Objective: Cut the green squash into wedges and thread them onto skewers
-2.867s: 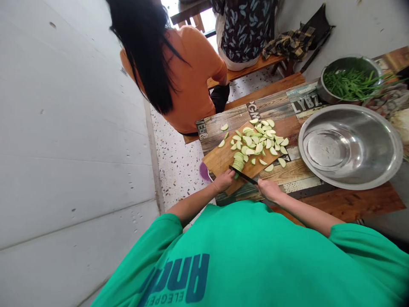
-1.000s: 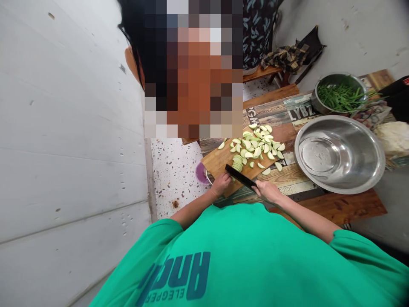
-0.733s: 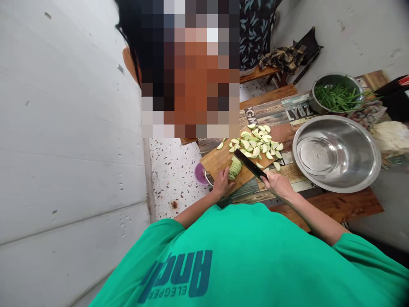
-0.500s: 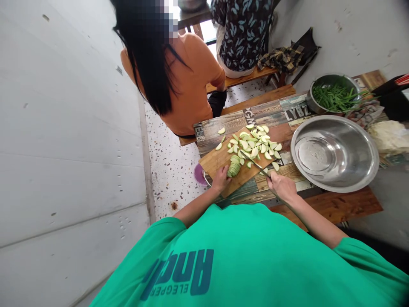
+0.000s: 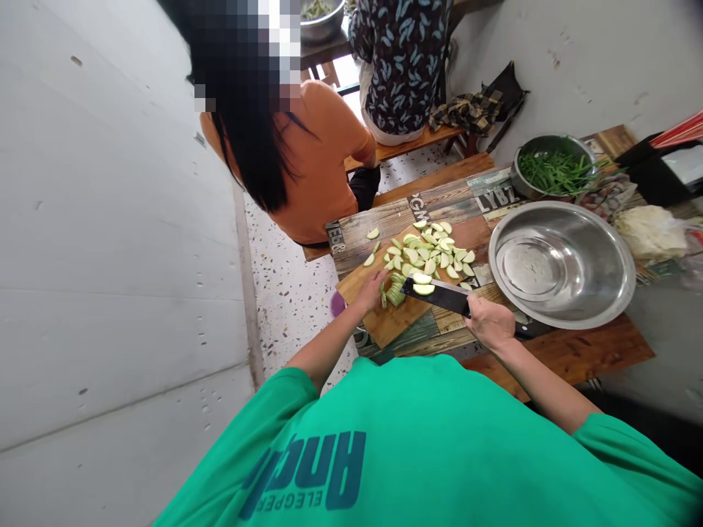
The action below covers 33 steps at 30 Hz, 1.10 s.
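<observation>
My right hand [image 5: 491,322] is closed round the handle of a broad black-bladed kitchen knife [image 5: 447,298]. The blade lies turned over flat, with half-moon zucchini slices [image 5: 422,290] on its face. Beside the tip, a row of thin-cut zucchini [image 5: 395,291] leans together on the wooden cutting board [image 5: 392,328]. My left hand [image 5: 371,291] is at the left end of that row, fingers stretched out close to the slices; whether they touch is hard to see. Loose pale slices [image 5: 430,256] with green rims are heaped over the far part of the board and onto the table.
A wide steel basin [image 5: 604,274] stands right of the board. Behind it are a pot of cut greens [image 5: 554,167], a cloth [image 5: 609,194] and a bagged pale item [image 5: 651,233]. A person in orange [image 5: 321,165] sits beyond the table [image 5: 359,227]; another in a patterned shirt [image 5: 406,66] sits further back.
The knife has turned from edge-down to flat and now carries slices. My left hand has shifted up and left along the cut zucchini, loosening from it. The whole view has tilted slightly.
</observation>
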### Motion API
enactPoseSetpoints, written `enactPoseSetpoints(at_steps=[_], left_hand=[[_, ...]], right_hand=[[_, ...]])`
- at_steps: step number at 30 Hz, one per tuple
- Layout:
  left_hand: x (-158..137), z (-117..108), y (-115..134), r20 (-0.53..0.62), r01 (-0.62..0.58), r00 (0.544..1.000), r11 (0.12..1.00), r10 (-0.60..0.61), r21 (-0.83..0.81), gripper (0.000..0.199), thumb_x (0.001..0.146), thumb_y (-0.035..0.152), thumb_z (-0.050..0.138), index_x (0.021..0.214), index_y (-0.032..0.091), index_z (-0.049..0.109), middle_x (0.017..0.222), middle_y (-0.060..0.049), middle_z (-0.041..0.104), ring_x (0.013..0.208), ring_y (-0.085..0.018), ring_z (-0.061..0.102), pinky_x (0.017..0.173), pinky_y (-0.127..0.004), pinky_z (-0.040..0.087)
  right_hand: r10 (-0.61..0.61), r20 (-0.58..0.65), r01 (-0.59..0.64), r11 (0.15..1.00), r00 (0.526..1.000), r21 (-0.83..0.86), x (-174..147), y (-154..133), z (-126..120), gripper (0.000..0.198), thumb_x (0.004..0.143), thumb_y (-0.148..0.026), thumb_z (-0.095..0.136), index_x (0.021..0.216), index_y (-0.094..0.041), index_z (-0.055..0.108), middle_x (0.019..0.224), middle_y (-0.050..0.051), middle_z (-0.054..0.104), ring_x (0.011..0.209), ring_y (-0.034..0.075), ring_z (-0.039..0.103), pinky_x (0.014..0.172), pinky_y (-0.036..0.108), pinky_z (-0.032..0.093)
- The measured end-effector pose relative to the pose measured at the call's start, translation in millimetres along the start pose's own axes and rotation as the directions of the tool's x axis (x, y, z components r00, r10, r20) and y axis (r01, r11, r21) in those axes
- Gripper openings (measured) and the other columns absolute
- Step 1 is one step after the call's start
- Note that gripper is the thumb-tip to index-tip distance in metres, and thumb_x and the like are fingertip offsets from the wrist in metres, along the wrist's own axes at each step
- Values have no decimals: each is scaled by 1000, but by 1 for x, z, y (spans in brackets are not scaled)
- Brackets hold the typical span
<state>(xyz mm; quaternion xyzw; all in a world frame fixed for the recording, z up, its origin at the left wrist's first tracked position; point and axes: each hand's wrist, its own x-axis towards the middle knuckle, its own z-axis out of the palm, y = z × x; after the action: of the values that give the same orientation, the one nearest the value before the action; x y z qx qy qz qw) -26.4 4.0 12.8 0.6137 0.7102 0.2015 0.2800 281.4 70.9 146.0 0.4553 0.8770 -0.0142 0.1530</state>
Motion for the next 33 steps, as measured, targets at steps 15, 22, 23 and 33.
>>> enactPoseSetpoints(at_steps=[15,22,23,33], left_hand=[[9,1,73,120,-446,890,895,439,32,43,90,39,54,130,23,57,144,-13,46,139,-30,31,110,-49,33],[20,9,62,127,-426,898,904,421,15,38,92,37,51,124,18,62,134,-16,54,125,-26,49,105,-44,39],[22,9,61,122,-425,899,905,421,9,37,93,36,51,123,18,63,132,-16,55,124,-26,50,105,-43,40],[47,1,29,82,-98,991,988,108,-116,29,87,19,55,111,11,68,120,-15,63,111,-24,59,101,-39,44]], right_hand=[[-111,17,111,994,994,8,6,-11,-5,22,79,-23,58,98,-13,60,86,12,67,78,24,60,60,31,24],[-109,37,109,994,993,4,12,-13,-10,23,81,-22,55,101,-12,60,88,13,66,77,23,59,61,31,24],[-108,39,108,994,993,7,12,-13,-10,23,81,-21,55,102,-12,61,88,12,66,77,23,58,61,31,24],[-96,-63,98,994,993,45,-2,-8,-10,21,76,-20,59,96,-14,64,83,10,67,72,21,58,61,29,25]])
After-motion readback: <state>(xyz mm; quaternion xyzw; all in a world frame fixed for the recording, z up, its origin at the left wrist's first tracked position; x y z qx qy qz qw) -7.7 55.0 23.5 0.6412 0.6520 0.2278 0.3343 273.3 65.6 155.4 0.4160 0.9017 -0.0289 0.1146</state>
